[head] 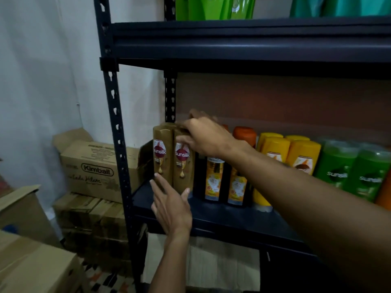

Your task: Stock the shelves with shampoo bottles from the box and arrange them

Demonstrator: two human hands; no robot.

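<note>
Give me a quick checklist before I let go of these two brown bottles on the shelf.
1. Right hand grips the right brown bottle by its top: ok.
2. Left hand open at the bottles' base: ok.
3. Left brown bottle and its neighbour upright, labels forward: ok.
4. Both stand back from the shelf front edge: ok.
5. Gap to the black bottles: cannot tell, too dark.
</note>
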